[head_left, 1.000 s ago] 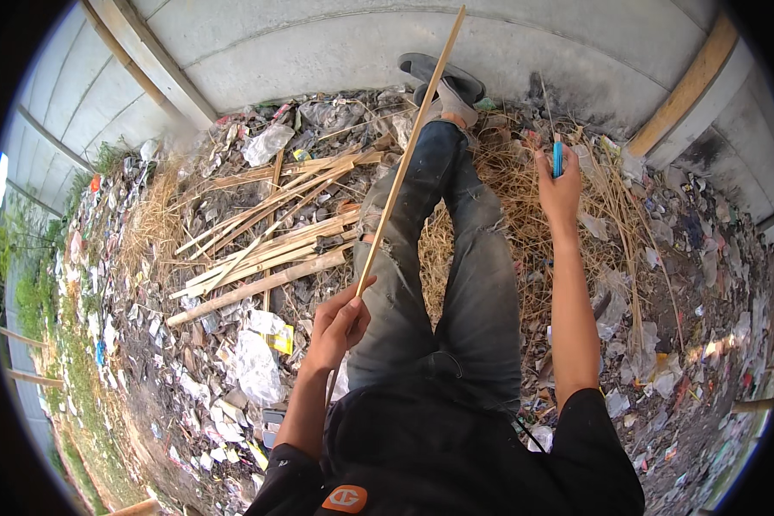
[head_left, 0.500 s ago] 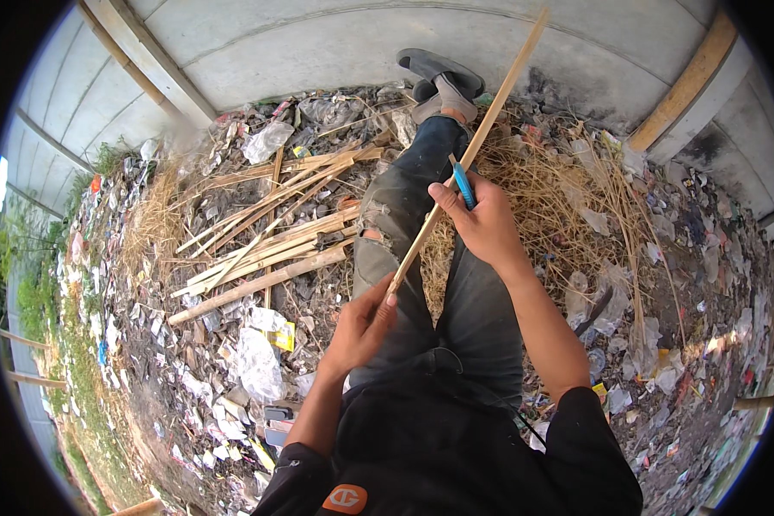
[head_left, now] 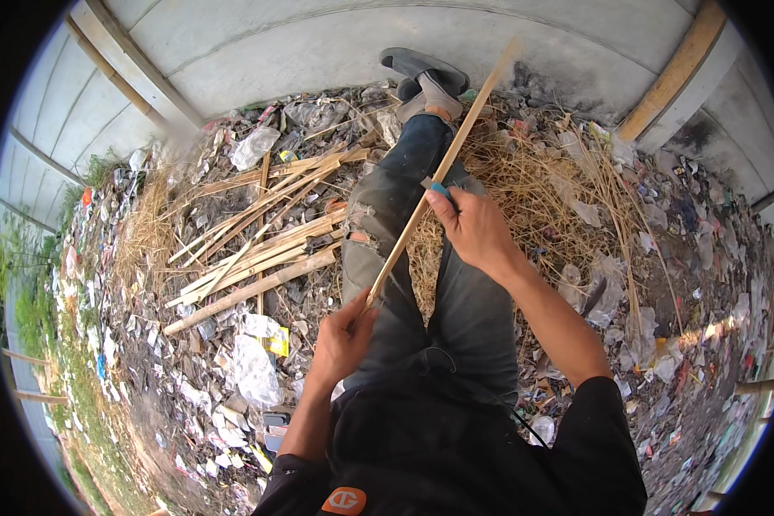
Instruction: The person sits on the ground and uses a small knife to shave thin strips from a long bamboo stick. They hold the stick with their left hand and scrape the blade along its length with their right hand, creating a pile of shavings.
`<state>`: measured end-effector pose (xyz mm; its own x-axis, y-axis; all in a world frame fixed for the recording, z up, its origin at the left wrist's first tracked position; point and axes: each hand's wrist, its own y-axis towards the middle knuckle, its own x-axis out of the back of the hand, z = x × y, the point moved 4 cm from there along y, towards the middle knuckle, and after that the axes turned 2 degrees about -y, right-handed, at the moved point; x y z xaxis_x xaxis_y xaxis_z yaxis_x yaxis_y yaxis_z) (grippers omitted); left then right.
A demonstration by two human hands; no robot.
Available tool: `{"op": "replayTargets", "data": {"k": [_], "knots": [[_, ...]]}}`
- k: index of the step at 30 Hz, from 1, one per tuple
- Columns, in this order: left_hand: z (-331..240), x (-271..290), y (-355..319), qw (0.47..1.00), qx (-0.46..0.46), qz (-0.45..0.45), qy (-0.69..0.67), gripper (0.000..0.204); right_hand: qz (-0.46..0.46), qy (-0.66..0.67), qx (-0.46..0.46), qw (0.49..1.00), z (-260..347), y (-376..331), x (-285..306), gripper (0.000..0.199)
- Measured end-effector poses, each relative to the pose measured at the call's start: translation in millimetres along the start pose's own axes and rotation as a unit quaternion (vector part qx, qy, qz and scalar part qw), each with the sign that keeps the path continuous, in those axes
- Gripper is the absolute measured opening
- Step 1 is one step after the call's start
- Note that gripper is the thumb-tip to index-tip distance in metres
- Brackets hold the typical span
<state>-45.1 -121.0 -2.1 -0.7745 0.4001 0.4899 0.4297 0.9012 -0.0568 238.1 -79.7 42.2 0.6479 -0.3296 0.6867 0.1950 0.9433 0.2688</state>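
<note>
I sit with my legs in grey jeans (head_left: 456, 301) stretched out over littered ground. My left hand (head_left: 342, 337) grips the near end of a long thin bamboo strip (head_left: 456, 142) that slants up and away past my shoes (head_left: 421, 73). My right hand (head_left: 473, 228) holds a small tool with a teal-blue handle (head_left: 439, 187) and presses it against the strip about midway along it. The tool's blade is hidden by my fingers and the strip.
A pile of split bamboo strips (head_left: 258, 249) lies on the ground to my left. Dry straw (head_left: 559, 172) spreads to my right. Plastic scraps and litter (head_left: 249, 370) cover the ground. A concrete wall (head_left: 318, 43) with a wooden beam (head_left: 675, 73) curves around the far side.
My right hand came down from a raised position at the right and brought the blue-handled tool onto the strip. The strip's far end swung to the right.
</note>
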Motion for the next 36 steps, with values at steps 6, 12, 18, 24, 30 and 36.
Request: {"op": "replayTargets", "data": {"k": [6, 12, 18, 24, 30, 36], "knots": [[-1, 7, 10, 0.999, 0.033, 0.010, -0.035, 0.047, 0.045, -0.065, 0.027, 0.996, 19, -17, -29, 0.061], [11, 12, 7, 1.000, 0.029, 0.002, 0.011, 0.045, 0.005, -0.075, 0.021, 0.997, 2, 5, -27, 0.062], [40, 30, -8, 0.999, 0.039, -0.001, 0.025, 0.042, -0.016, -0.045, 0.038, 0.998, -5, 2, -33, 0.062], [58, 34, -30, 0.999, 0.011, 0.013, 0.042, 0.039, -0.050, -0.058, -0.040, 0.996, -51, 30, 12, 0.062], [53, 37, -19, 0.999, 0.022, 0.021, 0.011, 0.041, 0.041, -0.064, 0.092, 0.993, 6, -36, -52, 0.057], [106, 73, -84, 0.992, 0.060, 0.095, 0.058, 0.042, -0.217, -0.018, -0.277, 0.936, -221, 49, 112, 0.077]]}}
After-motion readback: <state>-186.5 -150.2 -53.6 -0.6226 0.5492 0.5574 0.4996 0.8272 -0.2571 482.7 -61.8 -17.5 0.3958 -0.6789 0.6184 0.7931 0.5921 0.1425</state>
